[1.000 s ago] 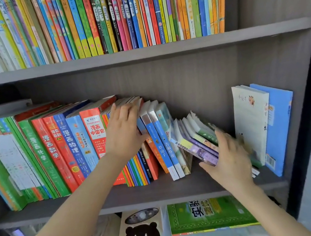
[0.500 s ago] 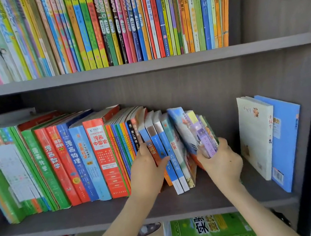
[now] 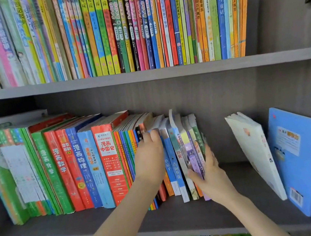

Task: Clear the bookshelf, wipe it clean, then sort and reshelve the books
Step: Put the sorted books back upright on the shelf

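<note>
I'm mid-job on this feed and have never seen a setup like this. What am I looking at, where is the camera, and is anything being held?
There is no machine here. The two grips are a person's bare hands, and the single picture comes from a camera worn on the head, looking forward and down at a bookshelf. The left grip rests on the spines of the long row of books standing on the middle shelf. The right grip presses with straight fingers against the side of the thin books at the row's end, propping them up. Nothing is lifted. Farther right, a white book and a blue book lean toward the side wall. The upper shelf is packed with books.
</note>
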`<move>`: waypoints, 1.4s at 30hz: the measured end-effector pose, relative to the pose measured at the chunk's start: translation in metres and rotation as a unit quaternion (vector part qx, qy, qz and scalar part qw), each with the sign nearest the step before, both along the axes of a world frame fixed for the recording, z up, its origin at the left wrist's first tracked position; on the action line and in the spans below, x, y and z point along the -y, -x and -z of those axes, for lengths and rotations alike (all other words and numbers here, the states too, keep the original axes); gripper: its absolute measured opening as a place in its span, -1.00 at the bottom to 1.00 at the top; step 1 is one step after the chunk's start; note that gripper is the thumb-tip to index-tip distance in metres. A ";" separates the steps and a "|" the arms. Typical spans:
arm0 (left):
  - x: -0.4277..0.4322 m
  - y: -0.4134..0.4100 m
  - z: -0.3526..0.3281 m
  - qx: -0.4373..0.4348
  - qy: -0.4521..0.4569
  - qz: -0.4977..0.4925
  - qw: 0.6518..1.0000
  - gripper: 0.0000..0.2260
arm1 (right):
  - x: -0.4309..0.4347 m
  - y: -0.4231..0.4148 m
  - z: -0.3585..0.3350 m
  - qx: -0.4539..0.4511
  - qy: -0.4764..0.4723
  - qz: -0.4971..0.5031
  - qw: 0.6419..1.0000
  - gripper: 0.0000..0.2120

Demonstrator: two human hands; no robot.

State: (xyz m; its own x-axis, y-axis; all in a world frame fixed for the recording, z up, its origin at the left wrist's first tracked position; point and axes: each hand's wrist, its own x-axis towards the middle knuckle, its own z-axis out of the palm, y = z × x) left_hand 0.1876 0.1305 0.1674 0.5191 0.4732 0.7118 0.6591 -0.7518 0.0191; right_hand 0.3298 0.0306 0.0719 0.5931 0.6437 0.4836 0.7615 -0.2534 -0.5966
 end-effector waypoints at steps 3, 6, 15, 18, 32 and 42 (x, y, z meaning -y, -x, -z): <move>-0.004 0.005 0.014 -0.016 -0.162 0.070 0.984 -0.35 | 0.003 -0.003 -0.002 -0.001 0.005 -0.022 1.000 -0.07; -0.009 0.002 0.022 -0.163 -0.137 0.017 0.977 -0.07 | -0.009 0.003 -0.001 0.040 -0.005 0.065 0.997 -0.15; -0.015 -0.019 0.025 -0.162 -0.101 -0.054 0.980 -0.01 | -0.016 0.016 -0.019 0.007 -0.002 0.112 0.994 -0.34; -0.014 -0.014 0.024 -0.157 -0.092 -0.038 0.983 -0.03 | 0.014 0.026 -0.021 0.055 0.026 0.134 0.989 -0.38; 0.000 -0.017 0.070 -0.064 -0.064 0.046 0.995 -0.05 | 0.069 -0.041 0.005 0.114 0.064 0.275 0.952 -0.77; 0.009 -0.031 0.000 0.049 -0.017 0.159 0.986 -0.07 | 0.020 -0.020 -0.013 -0.039 0.107 0.027 0.993 -0.43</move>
